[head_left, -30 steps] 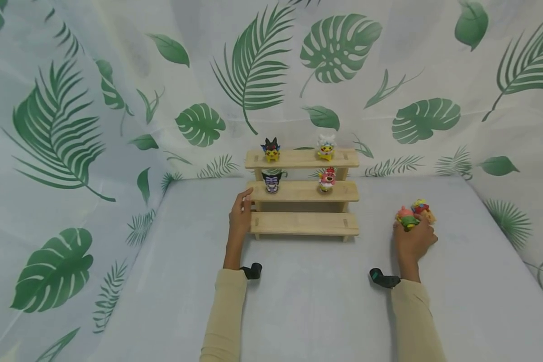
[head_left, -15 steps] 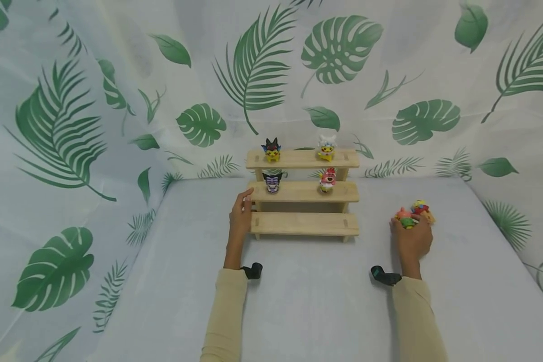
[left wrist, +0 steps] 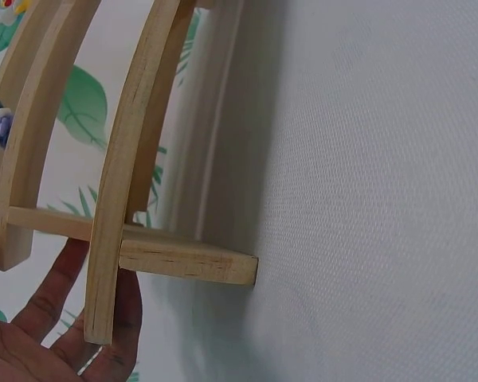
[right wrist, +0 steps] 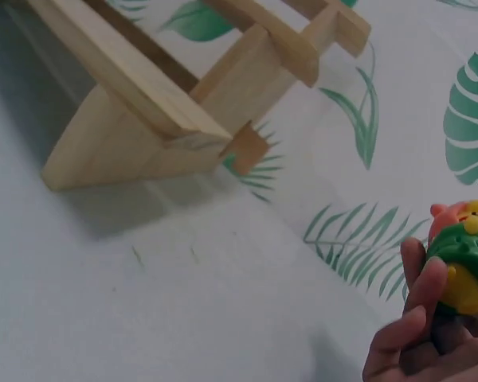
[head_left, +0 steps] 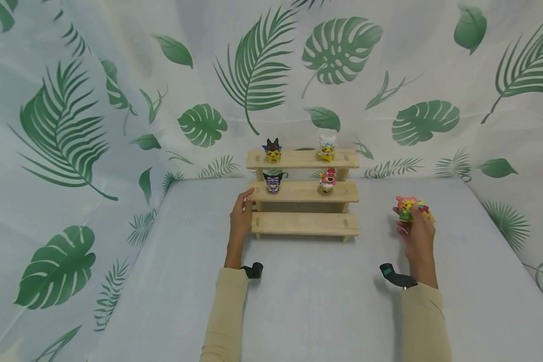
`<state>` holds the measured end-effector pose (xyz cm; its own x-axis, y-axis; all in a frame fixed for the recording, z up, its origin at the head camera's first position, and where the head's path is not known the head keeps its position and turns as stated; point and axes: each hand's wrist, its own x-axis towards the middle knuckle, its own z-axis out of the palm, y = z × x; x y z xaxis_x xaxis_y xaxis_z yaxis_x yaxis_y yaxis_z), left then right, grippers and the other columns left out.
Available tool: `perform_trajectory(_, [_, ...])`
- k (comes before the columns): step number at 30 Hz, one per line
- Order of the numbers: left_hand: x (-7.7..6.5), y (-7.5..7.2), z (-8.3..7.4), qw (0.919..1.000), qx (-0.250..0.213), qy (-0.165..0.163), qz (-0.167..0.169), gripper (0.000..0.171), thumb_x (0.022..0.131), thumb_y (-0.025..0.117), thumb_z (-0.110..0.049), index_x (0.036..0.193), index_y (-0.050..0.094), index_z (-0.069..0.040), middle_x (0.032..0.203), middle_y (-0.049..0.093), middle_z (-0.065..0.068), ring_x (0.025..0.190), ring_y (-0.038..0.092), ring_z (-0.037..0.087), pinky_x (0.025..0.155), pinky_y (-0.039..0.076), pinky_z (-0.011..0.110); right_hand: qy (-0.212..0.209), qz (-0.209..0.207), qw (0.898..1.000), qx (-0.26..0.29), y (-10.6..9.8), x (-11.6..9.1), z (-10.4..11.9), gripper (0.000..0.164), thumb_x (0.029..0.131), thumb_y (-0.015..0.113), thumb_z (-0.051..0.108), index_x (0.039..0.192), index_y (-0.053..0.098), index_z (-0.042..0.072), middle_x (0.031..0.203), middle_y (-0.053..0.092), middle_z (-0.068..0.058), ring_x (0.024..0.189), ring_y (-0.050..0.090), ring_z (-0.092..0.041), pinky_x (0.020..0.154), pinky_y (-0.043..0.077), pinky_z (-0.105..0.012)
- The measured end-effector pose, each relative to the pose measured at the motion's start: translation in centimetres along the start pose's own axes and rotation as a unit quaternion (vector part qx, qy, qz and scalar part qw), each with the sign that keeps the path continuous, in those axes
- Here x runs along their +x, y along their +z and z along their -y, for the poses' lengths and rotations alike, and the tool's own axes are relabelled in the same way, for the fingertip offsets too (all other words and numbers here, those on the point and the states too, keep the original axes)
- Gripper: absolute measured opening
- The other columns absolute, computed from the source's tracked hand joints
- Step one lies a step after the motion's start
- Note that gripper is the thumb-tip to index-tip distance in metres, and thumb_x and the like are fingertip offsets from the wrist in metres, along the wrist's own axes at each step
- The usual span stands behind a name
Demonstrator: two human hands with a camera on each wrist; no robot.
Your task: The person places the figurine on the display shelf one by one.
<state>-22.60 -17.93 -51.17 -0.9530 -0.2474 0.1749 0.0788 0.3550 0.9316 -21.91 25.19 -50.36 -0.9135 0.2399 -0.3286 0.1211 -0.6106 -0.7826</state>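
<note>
My left hand (head_left: 241,216) rests against the left end of a three-tier wooden display shelf (head_left: 305,223). In the left wrist view its fingers (left wrist: 52,298) lie fairly straight along the shelf's side. Off to the right, my right hand (head_left: 420,236) holds a small toy figurine (head_left: 405,205) with a pink eared hood and green body. The right wrist view shows the figurine's green and yellow side (right wrist: 464,267) between thumb and fingers. A second figurine (head_left: 427,213), red, blue and tan, sits just behind that hand and is partly hidden by it.
A black-and-blue-hooded figurine (head_left: 272,150) and a white-hooded one (head_left: 327,148) stand on the top tier. Below them, the middle tier bears a purple-and-black figurine (head_left: 273,183) and a pink-red one (head_left: 328,181). Leaf-printed cloth (head_left: 271,60) hangs behind the white table (head_left: 317,301).
My right hand has raised and turned the pink-hooded figurine, so its face now shows. The wrist has rolled and shifted slightly right. My left hand stays at the shelf.
</note>
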Motion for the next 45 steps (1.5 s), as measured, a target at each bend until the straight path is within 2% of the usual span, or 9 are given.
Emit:
perform_trajectory(2, [0.0, 0.0, 0.0, 1.0, 0.0, 0.001, 0.0, 0.035, 0.106, 0.041, -0.032, 0.136, 0.056, -0.022, 0.125, 0.065, 0.013, 0.106, 0.066, 0.032, 0.081, 0.054, 0.045, 0.013, 0.041, 0.998, 0.047, -0.1, 0.0, -0.2, 0.03, 0.096, 0.062, 0.032, 0.119, 0.056, 0.016, 0.095, 0.077, -0.005, 0.067, 0.054, -0.017, 0.058, 0.046, -0.027])
perform_trajectory(5, [-0.1, 0.0, 0.1, 1.0, 0.001, 0.0, -0.001, 0.035, 0.106, 0.041, -0.032, 0.136, 0.056, -0.021, 0.124, 0.065, 0.013, 0.105, 0.066, 0.032, 0.08, 0.054, 0.045, 0.029, 0.081, 0.992, 0.092, -0.4, 0.0, -0.7, 0.029, 0.095, 0.062, 0.029, 0.12, 0.059, 0.015, 0.101, 0.075, -0.009, 0.072, 0.056, -0.019, 0.063, 0.049, -0.028])
perform_trajectory(10, [-0.1, 0.1, 0.2, 1.0, 0.002, -0.009, 0.002, 0.035, 0.106, 0.042, -0.032, 0.136, 0.056, -0.022, 0.123, 0.066, 0.014, 0.103, 0.067, 0.031, 0.081, 0.054, 0.046, 0.029, 0.106, 0.989, 0.097, -0.8, 0.1, -1.6, 0.023, 0.097, 0.061, 0.022, 0.116, 0.062, 0.01, 0.101, 0.072, -0.007, 0.081, 0.062, -0.021, 0.069, 0.054, -0.029])
perform_trajectory(14, [-0.1, 0.1, 0.3, 1.0, 0.003, -0.007, 0.0, 0.035, 0.106, 0.042, -0.032, 0.136, 0.057, -0.021, 0.123, 0.066, 0.014, 0.104, 0.066, 0.033, 0.081, 0.054, 0.046, 0.026, 0.094, 0.993, 0.061, -0.5, 0.1, -2.0, 0.024, 0.095, 0.063, 0.019, 0.117, 0.056, 0.012, 0.102, 0.067, -0.003, 0.082, 0.064, -0.02, 0.068, 0.055, -0.028])
perform_trajectory(17, [-0.2, 0.1, 0.3, 1.0, 0.004, -0.005, 0.0, 0.035, 0.106, 0.042, -0.031, 0.136, 0.056, -0.021, 0.123, 0.066, 0.014, 0.103, 0.067, 0.032, 0.079, 0.054, 0.045, 0.021, 0.07, 0.997, -0.006, -0.1, 0.3, -2.1, 0.029, 0.094, 0.065, 0.021, 0.118, 0.051, 0.015, 0.101, 0.065, 0.001, 0.08, 0.064, -0.014, 0.066, 0.054, -0.025])
perform_trajectory(20, [-0.3, 0.1, 0.3, 0.9999, 0.01, -0.006, 0.0, 0.035, 0.106, 0.041, -0.031, 0.136, 0.056, -0.021, 0.12, 0.066, 0.015, 0.102, 0.067, 0.031, 0.077, 0.054, 0.041, 0.013, 0.064, 0.996, -0.067, 0.2, 0.5, -2.4, 0.029, 0.093, 0.066, 0.022, 0.117, 0.05, 0.016, 0.098, 0.065, 0.005, 0.079, 0.066, -0.01, 0.063, 0.054, -0.023])
perform_trajectory(28, [-0.3, 0.1, 0.2, 1.0, -0.002, -0.007, 0.004, 0.035, 0.106, 0.041, -0.032, 0.137, 0.056, -0.022, 0.123, 0.065, 0.014, 0.101, 0.068, 0.03, 0.077, 0.054, 0.041, -0.028, 0.117, 0.985, -0.123, 0.8, 0.2, -3.3, 0.029, 0.095, 0.064, 0.017, 0.12, 0.05, 0.018, 0.104, 0.069, 0.01, 0.08, 0.07, -0.008, 0.059, 0.051, -0.021])
perform_trajectory(38, [-0.1, 0.1, 0.0, 1.0, 0.001, -0.009, 0.003, 0.035, 0.106, 0.041, -0.031, 0.137, 0.056, -0.021, 0.122, 0.065, 0.015, 0.103, 0.067, 0.031, 0.079, 0.055, 0.043, -0.054, 0.146, 0.972, -0.176, 1.7, -0.5, -4.3, 0.039, 0.094, 0.065, 0.013, 0.128, 0.046, 0.021, 0.116, 0.056, 0.008, 0.083, 0.069, -0.003, 0.067, 0.056, -0.018])
perform_trajectory(45, [0.0, 0.1, -0.2, 1.0, 0.0, -0.003, 0.001, 0.035, 0.106, 0.041, -0.028, 0.137, 0.056, -0.019, 0.123, 0.064, 0.015, 0.104, 0.067, 0.032, 0.08, 0.055, 0.045, -0.086, 0.16, 0.952, -0.247, 2.3, -0.7, -4.5, 0.048, 0.091, 0.069, 0.011, 0.134, 0.047, 0.018, 0.115, 0.05, 0.006, 0.085, 0.067, 0.001, 0.072, 0.056, -0.017])
